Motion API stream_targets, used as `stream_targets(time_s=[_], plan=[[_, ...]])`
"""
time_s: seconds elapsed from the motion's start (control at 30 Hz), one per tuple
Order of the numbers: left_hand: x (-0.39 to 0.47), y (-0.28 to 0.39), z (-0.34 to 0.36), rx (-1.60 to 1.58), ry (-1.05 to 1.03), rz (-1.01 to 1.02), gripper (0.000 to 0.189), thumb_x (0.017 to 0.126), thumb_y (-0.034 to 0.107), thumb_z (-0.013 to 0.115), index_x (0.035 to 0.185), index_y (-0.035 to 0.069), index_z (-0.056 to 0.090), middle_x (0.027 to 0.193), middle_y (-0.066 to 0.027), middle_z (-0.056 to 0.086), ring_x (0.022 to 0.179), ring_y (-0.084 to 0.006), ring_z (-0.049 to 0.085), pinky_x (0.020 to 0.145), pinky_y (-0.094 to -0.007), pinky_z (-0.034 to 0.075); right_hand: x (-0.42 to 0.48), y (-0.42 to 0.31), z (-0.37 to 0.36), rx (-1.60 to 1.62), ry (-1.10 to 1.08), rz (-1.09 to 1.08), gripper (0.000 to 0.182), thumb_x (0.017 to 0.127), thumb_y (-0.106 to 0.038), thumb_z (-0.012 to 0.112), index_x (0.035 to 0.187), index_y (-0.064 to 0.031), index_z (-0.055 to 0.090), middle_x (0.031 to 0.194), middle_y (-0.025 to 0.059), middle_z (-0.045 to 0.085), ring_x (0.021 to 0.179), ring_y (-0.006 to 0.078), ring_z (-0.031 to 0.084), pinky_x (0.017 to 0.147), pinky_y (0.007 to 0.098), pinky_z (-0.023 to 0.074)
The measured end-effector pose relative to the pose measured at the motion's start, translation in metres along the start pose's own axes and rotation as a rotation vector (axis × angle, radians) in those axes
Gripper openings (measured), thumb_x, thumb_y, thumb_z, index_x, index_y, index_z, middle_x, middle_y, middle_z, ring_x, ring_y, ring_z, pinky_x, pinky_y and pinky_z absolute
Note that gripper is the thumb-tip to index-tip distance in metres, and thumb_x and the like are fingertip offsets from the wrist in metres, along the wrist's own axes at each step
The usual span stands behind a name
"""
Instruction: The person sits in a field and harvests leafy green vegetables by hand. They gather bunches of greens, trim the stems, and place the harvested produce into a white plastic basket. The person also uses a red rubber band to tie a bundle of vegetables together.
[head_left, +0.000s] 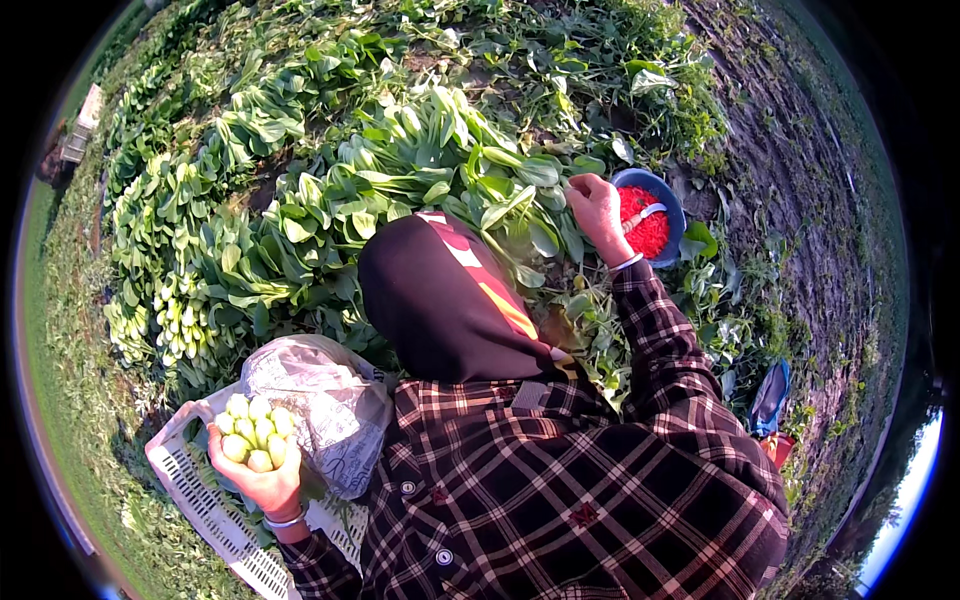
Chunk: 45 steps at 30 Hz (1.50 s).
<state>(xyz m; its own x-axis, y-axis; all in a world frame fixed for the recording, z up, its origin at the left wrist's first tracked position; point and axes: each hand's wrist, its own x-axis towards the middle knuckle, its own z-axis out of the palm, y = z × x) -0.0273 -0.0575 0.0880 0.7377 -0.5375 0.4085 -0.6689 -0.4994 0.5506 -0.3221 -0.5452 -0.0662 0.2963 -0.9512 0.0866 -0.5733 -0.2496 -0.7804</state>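
Observation:
My left hand (259, 484) is closed around a bunch of bok choy (259, 431), the pale stem ends turned up. It is above a white slatted plastic crate (217, 517). My right hand (598, 210) is raised beside a blue bowl (676, 225), its fingers bent together. Whether anything thin is between them cannot be told. Small red bands or ties (649, 244) fill the bowl, and a small curved knife (643, 216) with a brown handle lies on them. Leafy bok choy (450, 161) is heaped left of my right hand.
A printed plastic bag (330, 405) sits at the crate's edge. More bunches (184, 322) lie to the left. Dark cloth (450, 300) and a plaid shirt (570, 495) cover the middle. Bare soil (787, 150) runs along the right, with a blue item (770, 397) nearby.

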Motion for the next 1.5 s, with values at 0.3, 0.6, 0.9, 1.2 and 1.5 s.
stream_targets(time_s=[0.3,0.6,0.9,1.2,1.5], plan=[[0.005,-0.003,-0.002,-0.074,-0.065,-0.135,0.099,0.061,-0.005,0.083,0.145,0.002,0.030,0.133,-0.0120,0.045,0.121,-0.0239,0.051,0.101,-0.0388,0.049,-0.007,0.198,-0.068,-0.680,-0.098,0.658,0.021,0.079,-0.025,0.070,0.095,-0.0116,0.076,0.103,0.0147,0.073,0.099,0.0312,0.070,0.087,0.0391,0.0541],[0.013,0.020,0.003,-0.158,-0.059,-0.217,0.098,0.060,0.011,0.086,0.142,0.000,0.033,0.125,-0.0151,0.048,0.114,-0.0280,0.053,0.102,-0.0416,0.044,-0.005,0.206,-0.043,-0.556,-0.097,0.497,0.010,0.082,-0.009,0.059,0.082,-0.0036,0.067,0.081,0.0108,0.068,0.075,0.0280,0.065,0.071,0.0392,0.0541],[0.035,0.023,0.033,-0.699,-0.038,-0.387,0.035,0.085,0.018,0.069,0.110,0.010,0.045,0.091,-0.0025,0.049,0.079,-0.0167,0.052,0.071,-0.0347,0.047,0.011,0.236,-0.094,-0.557,0.002,0.567,0.018,0.084,-0.014,0.066,0.097,-0.0012,0.068,0.102,0.0213,0.071,0.099,0.0391,0.068,0.084,0.0459,0.0547],[0.027,0.035,0.000,0.112,0.064,0.082,0.096,0.058,0.024,0.094,0.133,-0.001,0.040,0.110,-0.0184,0.059,0.098,-0.0339,0.064,0.086,-0.0435,0.051,0.021,0.216,-0.074,-0.486,0.205,0.397,0.019,0.084,-0.011,0.060,0.094,0.0039,0.067,0.095,0.0248,0.070,0.094,0.0423,0.068,0.081,0.0453,0.0542],[0.021,0.031,-0.012,0.108,0.143,0.134,0.081,0.065,0.022,0.089,0.127,-0.002,0.044,0.105,-0.0180,0.060,0.092,-0.0365,0.060,0.083,-0.0445,0.051,0.017,0.048,-0.012,0.298,-0.299,0.117,0.007,0.076,-0.002,0.063,0.079,0.0044,0.060,0.067,0.0101,0.064,0.051,0.0172,0.061,0.047,0.0290,0.0487]])
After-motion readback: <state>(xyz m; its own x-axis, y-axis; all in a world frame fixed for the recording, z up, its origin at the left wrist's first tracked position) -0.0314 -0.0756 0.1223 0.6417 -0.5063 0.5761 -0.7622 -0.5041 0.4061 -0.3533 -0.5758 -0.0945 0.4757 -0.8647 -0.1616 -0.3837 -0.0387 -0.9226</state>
